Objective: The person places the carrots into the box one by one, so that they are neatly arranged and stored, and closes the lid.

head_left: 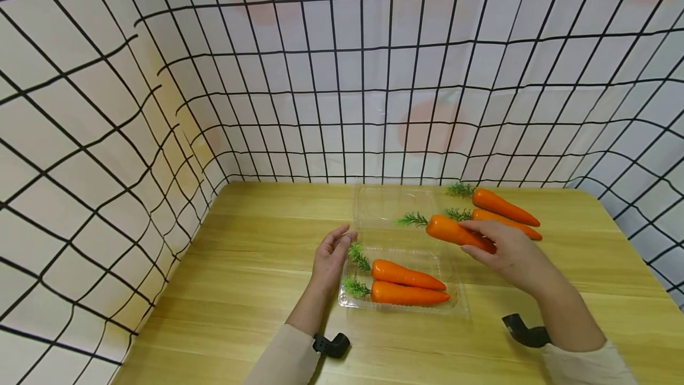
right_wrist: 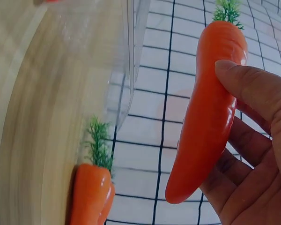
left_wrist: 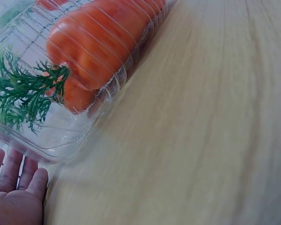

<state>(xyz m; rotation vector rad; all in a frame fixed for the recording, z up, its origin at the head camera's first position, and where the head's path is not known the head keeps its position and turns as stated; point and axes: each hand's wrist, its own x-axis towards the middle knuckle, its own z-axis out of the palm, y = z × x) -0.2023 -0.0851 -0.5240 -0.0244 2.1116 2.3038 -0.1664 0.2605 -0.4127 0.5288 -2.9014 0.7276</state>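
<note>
My right hand [head_left: 510,254] pinches a toy-like carrot [head_left: 446,229] with a green leafy top, held above the table to the right of the open clear plastic box [head_left: 459,308]. In the right wrist view the thumb lies across this carrot [right_wrist: 206,112]. Two more carrots [head_left: 408,296] lie side by side inside the box, tops to the left. Beside the box's left end is my left hand [head_left: 330,257], its fingers extended near the wall; in the left wrist view the fingers [left_wrist: 30,180] are right at the box's corner.
Two other carrots [head_left: 504,207] lie on the wooden table [head_left: 256,254] at the back right. The box's clear lid [head_left: 395,204] is folded back behind it. White walls with a black grid [head_left: 374,64] stand around the table's back and sides.
</note>
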